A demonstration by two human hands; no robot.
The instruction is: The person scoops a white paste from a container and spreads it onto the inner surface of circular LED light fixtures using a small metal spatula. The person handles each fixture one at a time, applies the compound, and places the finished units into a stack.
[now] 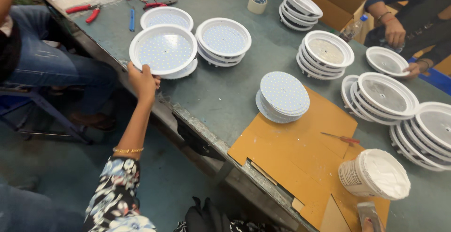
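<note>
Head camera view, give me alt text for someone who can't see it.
The person's left hand grips the rim of a white round lamp housing studded with small lights at the edge of a grey workbench. Similar stacked housings and a pile of round light boards lie around; the right hand is out of view.

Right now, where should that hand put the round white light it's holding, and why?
Probably lower it onto the stack beneath it. The left hand grips the rim of a white round light with its dotted face up, hovering just above a similar light on the grey table. Two matching stacks sit close beside it.
</note>
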